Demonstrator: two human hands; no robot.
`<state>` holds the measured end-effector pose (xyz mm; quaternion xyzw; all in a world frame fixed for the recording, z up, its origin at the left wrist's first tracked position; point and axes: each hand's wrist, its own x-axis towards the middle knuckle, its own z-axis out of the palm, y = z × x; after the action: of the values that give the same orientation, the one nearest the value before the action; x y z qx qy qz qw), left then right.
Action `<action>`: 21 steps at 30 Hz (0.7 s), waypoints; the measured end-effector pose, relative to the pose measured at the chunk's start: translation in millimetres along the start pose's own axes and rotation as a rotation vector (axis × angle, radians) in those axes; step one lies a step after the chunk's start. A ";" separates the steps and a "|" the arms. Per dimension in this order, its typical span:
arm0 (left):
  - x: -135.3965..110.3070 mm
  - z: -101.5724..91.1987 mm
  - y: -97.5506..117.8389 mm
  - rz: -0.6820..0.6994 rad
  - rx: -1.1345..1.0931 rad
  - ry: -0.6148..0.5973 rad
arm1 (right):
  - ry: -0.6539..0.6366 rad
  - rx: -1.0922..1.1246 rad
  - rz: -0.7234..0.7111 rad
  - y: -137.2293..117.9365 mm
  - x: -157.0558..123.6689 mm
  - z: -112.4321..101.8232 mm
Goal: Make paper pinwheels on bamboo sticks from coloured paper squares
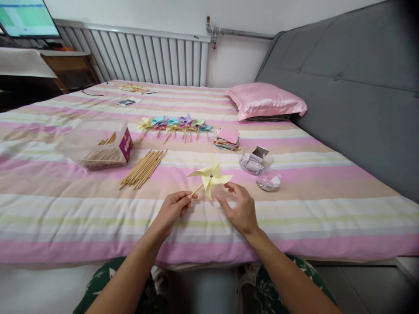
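Observation:
My left hand (pixel 175 208) pinches the wooden stick of a pale yellow paper pinwheel (pixel 210 177) and holds it up over the striped bed (pixel 98 209). My right hand (pixel 240 208) hovers just right of the pinwheel, fingers spread and loosely curled, fingertips close to its lower vanes; it holds nothing. A bundle of bare wooden sticks (pixel 143 168) lies on the bed to the left. Farther back lies a row of finished coloured pinwheels (pixel 175 125), with a stack of coloured paper squares (pixel 227 139) beside it.
A clear plastic box (pixel 98 146) with sticks stands at the left. A small clear tub (pixel 254 160) and its lid (pixel 269 180) sit right of my hands. A pink pillow (pixel 266 100) rests by the grey headboard (pixel 353 87). A radiator (pixel 144 56) lines the far wall.

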<state>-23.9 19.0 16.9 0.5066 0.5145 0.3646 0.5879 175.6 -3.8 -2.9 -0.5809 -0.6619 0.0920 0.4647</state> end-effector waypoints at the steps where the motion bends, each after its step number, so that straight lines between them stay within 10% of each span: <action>1: 0.0 -0.1 -0.3 -0.003 0.002 -0.003 | 0.063 0.000 0.024 1.7 1.5 -1.3; 21: -0.3 2.6 0.4 -0.002 0.023 -0.018 | -0.002 0.012 -0.085 1.1 2.8 -1.9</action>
<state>-21.4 18.3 17.2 0.5159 0.5139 0.3535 0.5872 178.0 -1.9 -1.1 -0.5493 -0.6860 0.0765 0.4710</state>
